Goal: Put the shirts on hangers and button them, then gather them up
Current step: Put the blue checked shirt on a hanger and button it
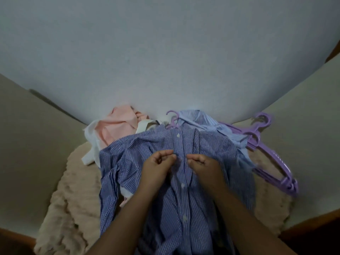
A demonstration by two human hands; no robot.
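Both hands, left hand point(159, 163) and right hand point(203, 163), pinching checked shirt point(184, 199) placket

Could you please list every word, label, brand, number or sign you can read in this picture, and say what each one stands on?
None: no readable text shows.
The checked shirt that the left hand and right hand pinch, the pink shirt and the purple hangers carry no legible label.
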